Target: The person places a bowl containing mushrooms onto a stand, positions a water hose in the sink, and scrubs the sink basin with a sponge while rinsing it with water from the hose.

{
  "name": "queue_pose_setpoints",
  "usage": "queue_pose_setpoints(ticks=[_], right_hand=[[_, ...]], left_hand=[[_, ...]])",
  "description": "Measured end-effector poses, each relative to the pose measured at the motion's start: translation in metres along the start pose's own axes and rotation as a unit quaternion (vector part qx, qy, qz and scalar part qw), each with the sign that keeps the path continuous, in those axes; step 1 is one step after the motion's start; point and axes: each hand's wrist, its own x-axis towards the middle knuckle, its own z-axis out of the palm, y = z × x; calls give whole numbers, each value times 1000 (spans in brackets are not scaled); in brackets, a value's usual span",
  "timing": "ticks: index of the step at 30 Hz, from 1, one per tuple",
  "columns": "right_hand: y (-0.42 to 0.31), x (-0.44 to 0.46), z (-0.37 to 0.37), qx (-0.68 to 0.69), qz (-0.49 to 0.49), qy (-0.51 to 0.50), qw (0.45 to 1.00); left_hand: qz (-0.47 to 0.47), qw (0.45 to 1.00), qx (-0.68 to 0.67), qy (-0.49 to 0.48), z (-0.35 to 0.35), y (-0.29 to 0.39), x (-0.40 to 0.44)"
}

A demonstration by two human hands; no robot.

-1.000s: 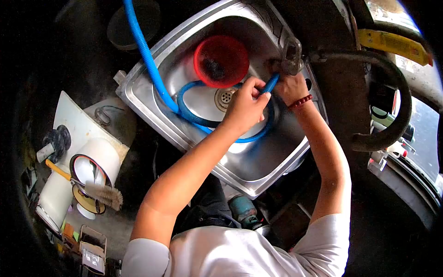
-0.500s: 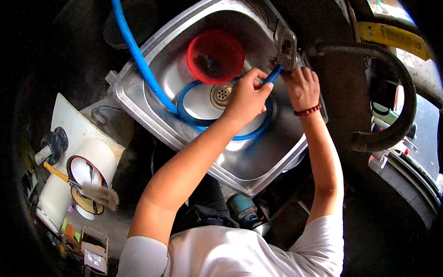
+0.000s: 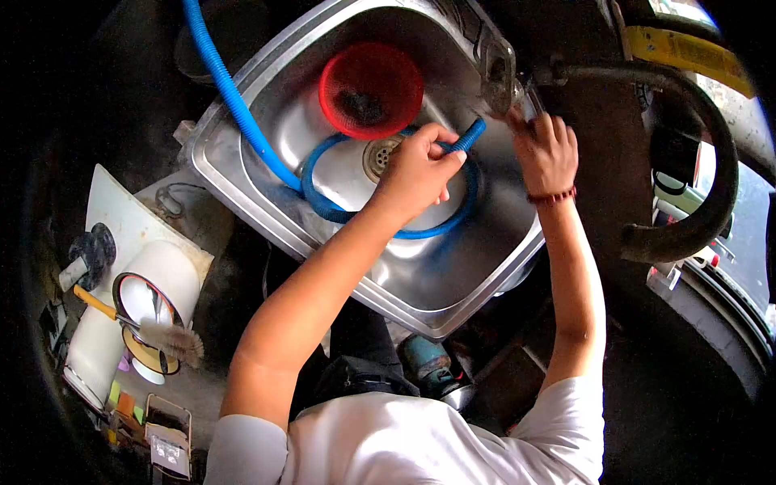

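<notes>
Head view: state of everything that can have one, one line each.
Left hand: closed on hose
Right hand: beside tap; grip unclear
Hose: looped in sink, held end free
Tap: no flow visible; setting unclear
Drain: uncovered, partly hidden
Bowl: upright, dark patch inside
Sink: no pooled water visible

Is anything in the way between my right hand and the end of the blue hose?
Nothing visible: only open space over the sink separates your right hand from the tip of the blue hose. Your left hand grips just behind that tip; the red bowl sits aside.
</notes>
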Motion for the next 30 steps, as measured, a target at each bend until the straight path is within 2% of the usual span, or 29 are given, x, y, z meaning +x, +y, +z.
queue_pose_setpoints(ticks=[1, 3, 5, 6, 7, 9, 11, 13, 14, 17, 18, 19, 20, 21, 22, 23, 24, 25, 26, 27, 29, 30], right_hand=[[1, -18, 0, -54, 5, -3, 999], [5, -56, -6, -85, 15, -79, 993], [1, -66, -14, -38, 0, -93, 995], [0, -64, -14, 10, -26, -79, 997], [-3, -61, -10, 26, -29, -163, 986], [-21, -36, 12, 58, -73, -133, 987], [-39, 2, 47, 70, -143, -44, 986], [-53, 15, 90, 48, -135, -102, 984], [-59, 15, 100, 9, -139, -122, 983], [-67, -33, 130, 50, -148, -109, 982], [-77, -47, 117, -37, -163, -259, 951], [-79, -72, 116, -38, -147, -281, 948], [-81, -98, 115, -39, -130, -303, 943], [-86, -93, 86, 0, -66, -458, 887], [-91, -108, 93, 68, -18, -530, 845], [-99, -121, 100, 107, 52, -544, 830], [-107, -114, 88, 99, 53, -576, 810], [-121, -103, 85, 100, 74, -639, 759], [-133, -99, 76, 136, 109, -621, 764], [-146, -106, 82, 148, 89, -665, 727], [-178, -101, 63, 211, 101, -672, 703], [-207, -165, 117, 184, -270, -586, 741]], left_hand=[[3, 1000, -5, 0, -1, 0, -1], [-30, 999, 22, -19, -1, -1, -5], [-41, 998, 41, -11, 1, -5, -9], [0, 999, 53, 1, 2, -11, -10], [20, 998, 61, 7, 2, -18, -9], [31, 993, 113, 21, 2, -24, -9], [14, 986, 164, 28, -2, -25, -10], [-61, 993, 94, 38, -4, -27, -12], [-78, 989, 118, 40, -6, -22, -15], [-125, 978, 167, 6, -11, -3, -26], [-126, 978, 163, 4, -15, -22, -23], [2, 965, 264, 9, -19, -55, -16], [66, 949, 308, 8, -20, -56, -18], [130, 926, 353, 14, -22, -57, -20], [56, 913, 404, -16, -21, -29, -31], [-18, 891, 452, -45, -21, -13, -39], [-8, 885, 463, -54, -23, -12, -42], [-4, 884, 464, -56, -25, -11, -44], [19, 863, 499, -79, -27, -10, -46], [40, 839, 532, -103, -29, -9, -47], [52, 829, 547, -104, -34, -5, -48], [62, 820, 559, -104, -36, -3, -49]])
